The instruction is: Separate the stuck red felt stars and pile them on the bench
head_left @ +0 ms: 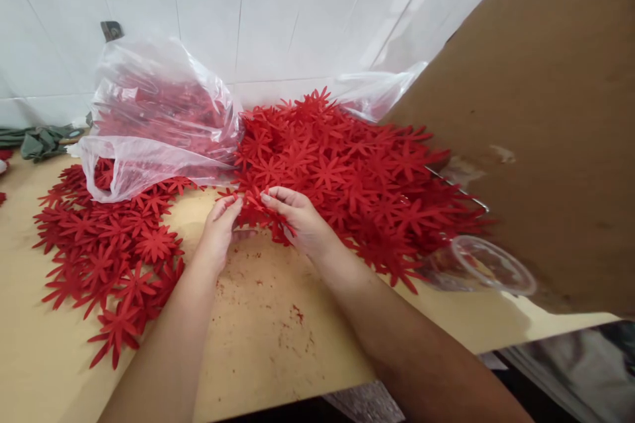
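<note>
Both hands meet at the near edge of a big heap of red flower-shaped cut-outs (347, 172) on a light wooden table (268, 337). My left hand (219, 228) pinches the edge of a red flower piece (254, 208) with its fingertips. On the same small bunch of flowers my right hand (297, 218) is closed from the other side. A second, flatter pile of red flowers (106, 244) lies spread to the left of my left forearm.
A clear plastic bag (159, 122) holding more red flowers lies at the back left against a white tiled wall. A clear plastic cup (479, 268) lies on its side at the right. A large brown board (546, 125) leans at the right. Grey-green cloth (42, 141) sits far left.
</note>
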{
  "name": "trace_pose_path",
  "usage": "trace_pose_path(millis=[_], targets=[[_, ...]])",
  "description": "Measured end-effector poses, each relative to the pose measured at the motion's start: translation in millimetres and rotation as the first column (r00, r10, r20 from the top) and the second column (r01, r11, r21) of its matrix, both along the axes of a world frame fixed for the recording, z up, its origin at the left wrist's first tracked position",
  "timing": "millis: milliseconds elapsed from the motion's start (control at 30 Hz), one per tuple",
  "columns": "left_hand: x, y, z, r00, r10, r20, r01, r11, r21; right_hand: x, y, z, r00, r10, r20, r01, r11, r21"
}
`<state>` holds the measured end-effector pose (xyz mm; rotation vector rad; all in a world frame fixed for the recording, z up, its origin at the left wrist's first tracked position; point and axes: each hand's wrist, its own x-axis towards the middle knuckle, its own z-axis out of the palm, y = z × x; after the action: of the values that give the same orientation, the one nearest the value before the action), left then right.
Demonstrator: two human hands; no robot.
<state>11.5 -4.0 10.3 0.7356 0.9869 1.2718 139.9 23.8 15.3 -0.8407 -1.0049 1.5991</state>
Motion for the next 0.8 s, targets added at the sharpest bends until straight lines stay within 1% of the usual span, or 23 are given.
trace_pose_path(millis=[33,100,167,300,400,533,700,800], targets=[[2,-1,0.4,0.999,-0.033,0.009,0.033,0.999,0.020,-2,-1,-1.4,1.000,0.012,0.014,-0.012,1.000,0.012],[5,-2,0.0,0.999,-0.044,-0.013,0.044,0.998,0.042,-3,-1,-4.2,0.999,0.024,0.036,-0.025,0.999,0.028],[5,0,-1.5,0.999,0.004,-0.039,-0.003,1.000,0.019,-4,0,-6.3,0.998,0.031,0.047,-0.033,0.999,0.035],[1,5,-4.1,0.987,0.154,-0.041,-0.156,0.987,-0.025,-4,1,-7.1,0.999,0.012,0.039,-0.013,0.999,0.032],[-3,6,-3.4,0.977,0.205,-0.064,-0.208,0.977,-0.041,-3,0,-5.3,1.000,-0.010,0.017,0.010,1.000,0.005],[-2,6,-1.0,0.969,0.220,-0.115,-0.225,0.974,-0.033,0,0,-3.3,1.000,-0.003,0.030,0.003,1.000,0.017],[1,8,-1.4,0.967,0.204,-0.156,-0.203,0.979,0.020,1,1,-3.0,0.986,0.090,0.140,-0.092,0.996,0.009],[3,10,-4.8,0.961,0.210,-0.180,-0.193,0.975,0.108,1,-2,-0.4,0.963,0.146,0.225,-0.151,0.989,0.006]])
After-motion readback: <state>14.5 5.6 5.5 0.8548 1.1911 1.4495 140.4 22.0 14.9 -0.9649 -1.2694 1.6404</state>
